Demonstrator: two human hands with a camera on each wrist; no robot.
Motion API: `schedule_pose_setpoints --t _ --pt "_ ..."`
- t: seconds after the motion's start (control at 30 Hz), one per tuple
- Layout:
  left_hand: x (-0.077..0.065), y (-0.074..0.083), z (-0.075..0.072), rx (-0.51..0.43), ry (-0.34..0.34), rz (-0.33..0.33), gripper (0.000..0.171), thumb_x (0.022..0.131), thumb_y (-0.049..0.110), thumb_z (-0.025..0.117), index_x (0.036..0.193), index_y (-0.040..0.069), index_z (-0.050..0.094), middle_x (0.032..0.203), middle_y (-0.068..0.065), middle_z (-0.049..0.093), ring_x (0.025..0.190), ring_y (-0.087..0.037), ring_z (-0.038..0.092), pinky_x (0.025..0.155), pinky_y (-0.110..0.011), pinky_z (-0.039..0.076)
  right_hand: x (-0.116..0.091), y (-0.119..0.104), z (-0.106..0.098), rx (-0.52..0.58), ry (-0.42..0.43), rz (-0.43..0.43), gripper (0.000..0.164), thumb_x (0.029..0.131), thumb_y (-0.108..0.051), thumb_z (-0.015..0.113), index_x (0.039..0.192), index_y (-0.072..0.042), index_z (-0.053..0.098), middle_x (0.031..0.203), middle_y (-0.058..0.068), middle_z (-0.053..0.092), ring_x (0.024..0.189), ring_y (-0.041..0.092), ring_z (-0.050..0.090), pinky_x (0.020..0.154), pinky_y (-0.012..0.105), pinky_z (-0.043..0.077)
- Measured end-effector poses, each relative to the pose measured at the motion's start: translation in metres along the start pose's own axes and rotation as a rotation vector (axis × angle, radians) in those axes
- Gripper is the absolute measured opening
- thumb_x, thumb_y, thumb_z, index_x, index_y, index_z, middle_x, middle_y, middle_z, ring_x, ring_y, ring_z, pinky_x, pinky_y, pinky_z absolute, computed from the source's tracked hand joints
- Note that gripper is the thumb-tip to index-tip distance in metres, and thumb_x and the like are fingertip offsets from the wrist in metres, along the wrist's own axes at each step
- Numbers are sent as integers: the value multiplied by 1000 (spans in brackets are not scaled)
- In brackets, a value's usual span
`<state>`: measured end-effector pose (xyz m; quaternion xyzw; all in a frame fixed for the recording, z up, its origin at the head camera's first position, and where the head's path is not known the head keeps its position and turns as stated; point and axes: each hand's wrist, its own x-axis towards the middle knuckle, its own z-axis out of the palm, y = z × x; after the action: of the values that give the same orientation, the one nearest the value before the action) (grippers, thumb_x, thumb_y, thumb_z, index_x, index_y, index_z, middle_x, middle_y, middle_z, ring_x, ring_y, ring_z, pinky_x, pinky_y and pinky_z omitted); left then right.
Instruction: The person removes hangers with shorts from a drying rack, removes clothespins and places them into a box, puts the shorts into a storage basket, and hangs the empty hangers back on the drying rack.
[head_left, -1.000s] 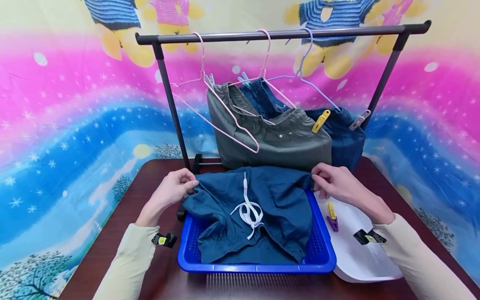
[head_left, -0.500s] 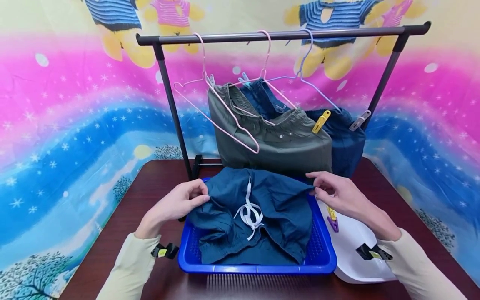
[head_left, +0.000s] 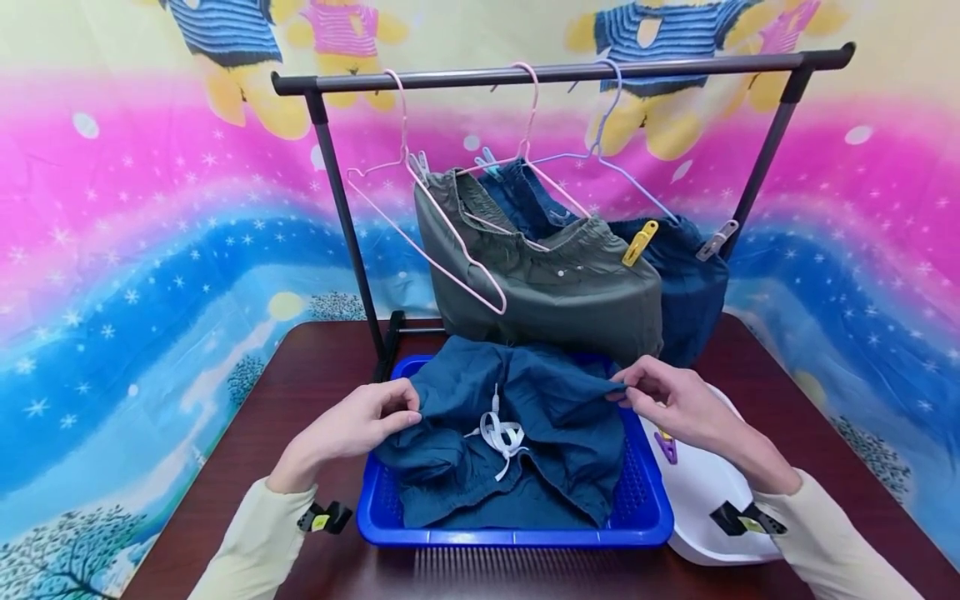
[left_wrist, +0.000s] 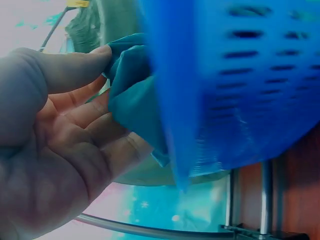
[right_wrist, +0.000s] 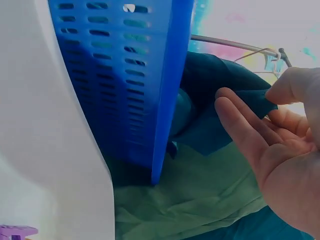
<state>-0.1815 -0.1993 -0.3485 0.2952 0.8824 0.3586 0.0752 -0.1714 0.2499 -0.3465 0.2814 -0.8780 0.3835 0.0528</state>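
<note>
Dark teal drawstring shorts (head_left: 555,450) lie bunched in a blue plastic basket (head_left: 517,537), a white drawstring (head_left: 501,435) looped at their middle. My left hand (head_left: 360,425) pinches the shorts' left edge between thumb and fingers; in the left wrist view the cloth (left_wrist: 132,90) folds over the fingers beside the basket wall. On the other side, my right hand (head_left: 678,404) pinches a corner of the shorts, drawing it to a point. The right wrist view shows thumb and index finger on that corner (right_wrist: 257,101), the other fingers stretched out under the cloth.
Behind the basket stands a dark metal rack (head_left: 562,77). From it hang an empty pink hanger (head_left: 450,258), green-grey shorts (head_left: 547,292) and navy shorts (head_left: 693,292) with clothespins, one a yellow clothespin (head_left: 641,243). A white tub (head_left: 712,500) at right holds a purple clothespin (head_left: 666,447).
Both hands have come down toward me with the shorts' far edge, the left also moving inward. The cloth sits lower and more bunched. The empty hanger has swung slightly.
</note>
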Motion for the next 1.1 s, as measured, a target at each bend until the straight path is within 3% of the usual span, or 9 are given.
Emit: schedule_pose_setpoints --t 0.1,0.27,0.4,0.5,0.7,0.77,0.93,1.1 --pt "-5 5 -1 -4 18 6 7 97 25 62 94 24 56 73 7 52 68 -11 53 66 -25 47 -1 -3 0 -3 7 1 15 98 -7 56 109 -17 60 106 4 73 93 8 73 77 19 54" --pt "-13 14 -2 43 37 50 6 98 28 61 94 24 58 81 9 57 73 -11 55 67 -24 48 -4 -9 0 26 2 -8 16 98 -7 57 111 -18 59 100 3 75 89 7 71 56 25 52" --pt "-19 19 -2 86 19 94 7 98 28 59 93 23 58 82 10 57 74 -8 55 67 -24 48 -6 -12 1 37 -28 -19 17 98 -7 57 112 -18 55 92 0 72 76 9 69 44 26 48" --pt "-22 20 -1 112 -48 119 8 98 27 60 91 25 57 79 12 53 70 -6 53 65 -22 46 -8 -12 3 12 -77 -28 17 98 -9 58 110 -21 56 86 -5 68 65 8 62 42 24 46" --pt "-27 21 6 108 -174 120 9 97 24 62 90 28 57 80 13 53 72 -5 53 66 -21 45 -10 -15 12 -103 -251 -139 11 99 -14 58 103 -24 59 78 -13 55 66 -3 53 58 19 47" --pt "-27 22 9 95 -204 128 9 97 22 61 90 27 58 82 13 54 74 -4 52 67 -20 45 -11 -18 15 -116 -314 -161 9 99 -15 58 101 -24 59 77 -16 52 66 -4 51 58 18 45" --pt "-27 30 21 70 -306 184 11 98 20 60 87 23 59 82 14 56 73 1 51 68 -18 45 -15 -28 21 -94 -481 -163 9 98 -16 59 97 -25 59 79 -17 55 68 -6 52 62 17 47" --pt "-31 38 25 77 -392 238 14 99 20 59 84 22 60 76 14 54 67 6 47 63 -14 43 -20 -38 24 -68 -600 -202 9 99 -17 58 94 -24 59 74 -16 54 63 -9 50 56 15 46"
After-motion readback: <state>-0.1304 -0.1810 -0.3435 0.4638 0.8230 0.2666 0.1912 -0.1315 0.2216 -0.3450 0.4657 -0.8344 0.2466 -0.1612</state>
